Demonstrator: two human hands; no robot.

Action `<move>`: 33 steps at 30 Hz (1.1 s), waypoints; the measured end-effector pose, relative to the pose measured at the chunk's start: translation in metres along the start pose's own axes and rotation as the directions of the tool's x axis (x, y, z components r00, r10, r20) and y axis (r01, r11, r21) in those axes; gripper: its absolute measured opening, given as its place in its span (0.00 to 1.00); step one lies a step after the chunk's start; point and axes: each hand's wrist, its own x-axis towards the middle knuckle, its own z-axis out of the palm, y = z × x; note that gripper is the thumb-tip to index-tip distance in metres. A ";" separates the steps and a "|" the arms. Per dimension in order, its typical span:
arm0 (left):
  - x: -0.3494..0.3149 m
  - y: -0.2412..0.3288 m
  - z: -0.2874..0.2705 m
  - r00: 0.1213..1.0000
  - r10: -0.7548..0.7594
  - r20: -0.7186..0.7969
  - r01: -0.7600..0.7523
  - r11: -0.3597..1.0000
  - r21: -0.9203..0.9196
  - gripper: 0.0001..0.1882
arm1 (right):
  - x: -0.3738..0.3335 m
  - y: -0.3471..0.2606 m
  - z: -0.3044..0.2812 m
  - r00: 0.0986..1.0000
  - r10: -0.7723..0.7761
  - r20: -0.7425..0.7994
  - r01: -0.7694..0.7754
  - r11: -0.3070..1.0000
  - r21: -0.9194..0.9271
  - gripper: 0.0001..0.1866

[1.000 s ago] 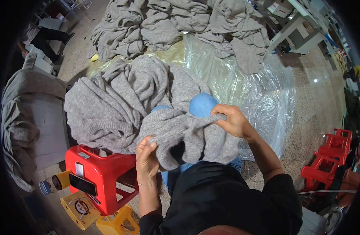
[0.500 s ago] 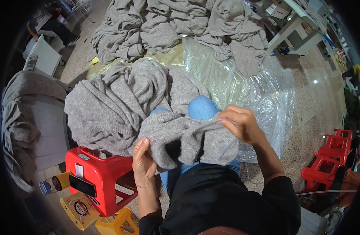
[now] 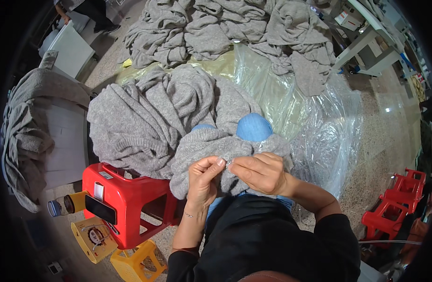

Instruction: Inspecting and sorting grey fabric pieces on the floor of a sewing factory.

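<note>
You are pinching the grey knitted garment (image 3: 197, 149) at the frame's centre with your left hand (image 3: 203, 179) and right hand (image 3: 264, 174) close together, ideally gripping lightly to avoid stretching it.

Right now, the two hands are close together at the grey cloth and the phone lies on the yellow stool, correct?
Not quite: the head view shows the phone on the red stool, not the yellow stool. The left hand and right hand are close together at the grey cloth.
</note>
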 end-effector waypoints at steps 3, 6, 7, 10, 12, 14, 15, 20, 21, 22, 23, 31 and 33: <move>0.000 -0.007 -0.001 0.996 0.059 -0.061 -0.053 0.994 0.100 0.03 | -0.003 -0.002 0.007 0.999 0.036 -0.028 -0.037 0.999 -0.011 0.11; 0.001 -0.014 -0.004 0.985 0.158 -0.064 -0.150 0.982 0.110 0.05 | -0.001 -0.003 0.007 0.980 0.193 0.044 -0.197 0.976 0.098 0.09; 0.001 -0.015 -0.006 0.984 0.165 -0.063 -0.151 0.970 0.189 0.06 | 0.001 -0.001 0.005 0.949 0.284 0.136 -0.308 0.928 0.208 0.09; -0.001 -0.013 -0.010 0.981 0.192 0.001 -0.179 0.913 0.367 0.07 | 0.008 0.016 -0.004 0.772 0.407 0.489 -0.608 0.699 0.377 0.09; -0.003 -0.011 -0.012 0.979 0.194 0.070 -0.204 0.866 0.456 0.06 | 0.012 0.030 -0.008 0.624 0.374 0.686 -0.743 0.555 0.373 0.08; -0.004 -0.007 -0.012 0.976 0.180 0.121 -0.216 0.847 0.485 0.06 | 0.016 0.037 -0.008 0.648 0.258 0.716 -0.697 0.580 0.421 0.09; -0.004 -0.005 -0.012 0.972 0.186 0.146 -0.235 0.826 0.513 0.06 | 0.017 0.037 -0.007 0.665 0.198 0.720 -0.661 0.604 0.445 0.08; -0.011 -0.010 -0.001 0.911 0.410 0.035 -0.314 0.638 0.703 0.06 | 0.009 0.010 0.001 0.816 0.293 0.497 -0.508 0.774 0.378 0.04; -0.016 -0.014 0.003 0.879 0.477 0.019 -0.303 0.526 0.795 0.05 | 0.006 0.004 0.005 0.855 0.320 0.408 -0.472 0.807 0.356 0.04; -0.018 -0.019 0.007 0.770 0.620 0.152 -0.437 0.338 0.834 0.04 | 0.002 -0.001 0.007 0.887 0.340 0.314 -0.437 0.838 0.327 0.04; -0.017 -0.025 0.011 0.737 0.658 0.158 -0.494 0.363 0.790 0.05 | -0.001 -0.005 0.009 0.922 0.295 0.251 -0.356 0.900 0.251 0.05; -0.001 -0.015 -0.022 0.954 0.173 0.246 -0.301 0.531 0.792 0.14 | -0.020 0.003 0.021 0.911 0.407 0.063 -0.412 0.905 0.109 0.06; -0.002 -0.007 -0.040 1.000 -0.007 0.006 0.000 0.609 0.793 0.09 | -0.024 0.031 0.006 0.736 0.666 0.122 -0.672 0.694 0.258 0.09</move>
